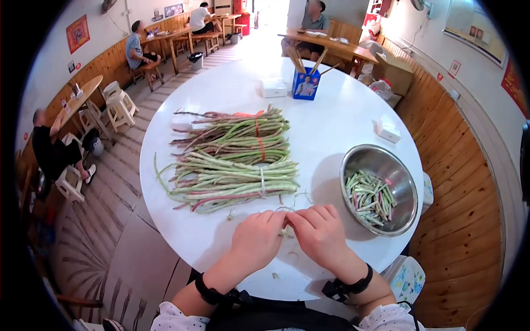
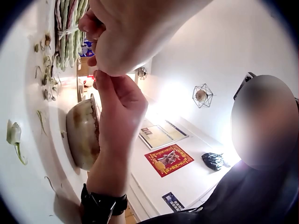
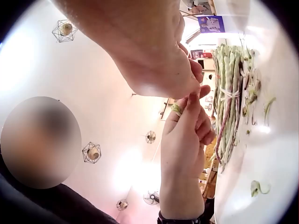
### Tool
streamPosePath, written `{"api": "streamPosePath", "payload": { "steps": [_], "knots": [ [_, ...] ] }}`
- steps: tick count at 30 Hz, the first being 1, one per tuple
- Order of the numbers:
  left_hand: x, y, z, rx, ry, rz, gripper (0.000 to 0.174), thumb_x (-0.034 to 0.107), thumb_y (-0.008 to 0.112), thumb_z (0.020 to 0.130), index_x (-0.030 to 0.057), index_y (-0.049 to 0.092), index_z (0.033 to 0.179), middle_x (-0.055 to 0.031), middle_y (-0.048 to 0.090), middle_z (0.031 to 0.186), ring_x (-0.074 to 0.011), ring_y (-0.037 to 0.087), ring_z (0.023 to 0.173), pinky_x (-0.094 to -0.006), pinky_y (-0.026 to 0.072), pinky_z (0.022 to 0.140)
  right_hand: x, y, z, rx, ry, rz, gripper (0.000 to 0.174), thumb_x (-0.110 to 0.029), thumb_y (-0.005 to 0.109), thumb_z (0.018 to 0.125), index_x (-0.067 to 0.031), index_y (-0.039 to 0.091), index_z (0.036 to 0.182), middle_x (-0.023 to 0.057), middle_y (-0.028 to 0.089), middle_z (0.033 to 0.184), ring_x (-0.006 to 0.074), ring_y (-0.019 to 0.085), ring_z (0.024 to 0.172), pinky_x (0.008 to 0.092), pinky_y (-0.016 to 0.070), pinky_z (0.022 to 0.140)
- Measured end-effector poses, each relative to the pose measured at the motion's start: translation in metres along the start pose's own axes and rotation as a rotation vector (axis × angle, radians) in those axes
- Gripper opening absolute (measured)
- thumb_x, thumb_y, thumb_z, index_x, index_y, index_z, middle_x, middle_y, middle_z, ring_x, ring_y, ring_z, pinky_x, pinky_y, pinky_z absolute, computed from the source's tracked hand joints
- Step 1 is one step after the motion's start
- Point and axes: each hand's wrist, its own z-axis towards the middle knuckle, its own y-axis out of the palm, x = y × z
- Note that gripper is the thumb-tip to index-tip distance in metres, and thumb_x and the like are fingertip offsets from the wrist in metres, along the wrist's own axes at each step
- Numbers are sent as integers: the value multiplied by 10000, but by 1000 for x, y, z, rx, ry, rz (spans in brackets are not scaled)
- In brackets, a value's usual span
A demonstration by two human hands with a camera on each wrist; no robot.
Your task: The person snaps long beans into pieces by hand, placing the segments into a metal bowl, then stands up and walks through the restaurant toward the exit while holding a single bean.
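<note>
Both hands meet over the table's near side, left hand (image 1: 256, 237) and right hand (image 1: 319, 234) touching at the fingertips. Their fingers are curled and pinch a bean that they mostly hide. In the right wrist view a green bean bit (image 3: 176, 109) shows in the left hand (image 3: 182, 144). The left wrist view has the right hand (image 2: 122, 100) below the left. Just beyond the hands lie bundles of long beans (image 1: 232, 185), tied with white and red bands. To the right, a steel bowl (image 1: 406, 190) holds short bean pieces (image 1: 371, 198).
Stem scraps (image 2: 49, 77) are scattered on the white round table (image 1: 331, 129) near the hands. Farther back stand a blue chopstick box (image 1: 306, 85) and a white tissue box (image 1: 274, 88); another white box (image 1: 388, 129) is beyond the bowl. Several people sit at other tables.
</note>
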Motion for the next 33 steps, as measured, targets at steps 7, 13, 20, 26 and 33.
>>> {"api": "streamPosePath", "payload": {
  "steps": [7,13,20,26,33],
  "knots": [
    [-2,10,10,217,107,-153,86,69,578,894,30,612,963,-123,620,841,-326,588,778,-415,462,694,-3,-5,4,127,25,14,293,-25,746,701,-74,696,986,9,659,858,193,606,743,345,425,690],
    [22,22,14,305,-83,-539,81,90,571,922,15,585,951,-133,600,834,-328,586,768,-396,459,688,-5,-7,4,282,54,39,312,37,738,692,-29,696,994,52,670,860,210,608,699,336,418,627],
    [35,32,15,382,-168,-745,83,85,555,943,15,591,970,-134,594,814,-310,579,726,-370,456,662,-13,-9,7,355,133,106,280,78,730,707,0,707,975,78,668,834,232,595,695,323,428,621],
    [41,27,16,477,57,-735,79,53,549,934,-4,588,972,-140,588,819,-309,573,723,-376,453,659,-18,-20,4,412,144,175,300,62,740,715,-3,706,1006,70,661,821,214,583,675,323,416,623],
    [26,32,17,480,-4,-744,109,82,525,977,-1,582,1020,-128,590,868,-260,577,750,-355,459,692,-16,-14,-3,287,313,391,255,58,733,760,3,692,1006,105,667,879,235,607,763,317,477,680]
  ]
}}
